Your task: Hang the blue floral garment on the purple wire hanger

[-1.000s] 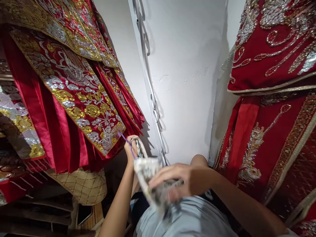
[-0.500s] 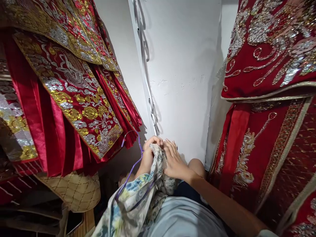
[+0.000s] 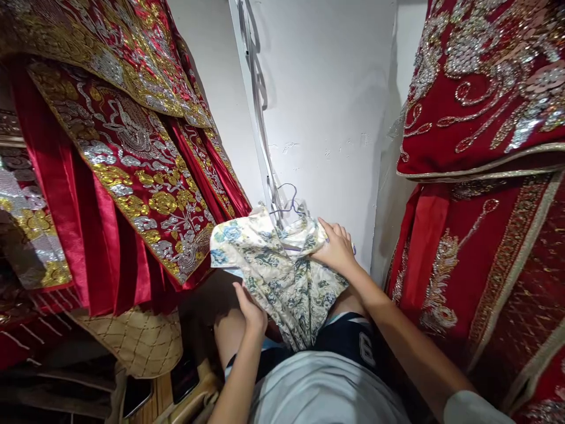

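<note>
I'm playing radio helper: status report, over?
Right hand holding one side of floral top. Left hand near it, grip unclear. Purple hanger at neckline. Red embroidered garment hanging close left.

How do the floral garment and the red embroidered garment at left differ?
The floral garment is pale with blue flowers; the red embroidered garment has shiny gold and silver motifs. The right hand holds the floral garment at one shoulder; neither hand touches the red embroidered garment. Both are patterned.

A pale shirt tops navy shorts with white markings.
</note>
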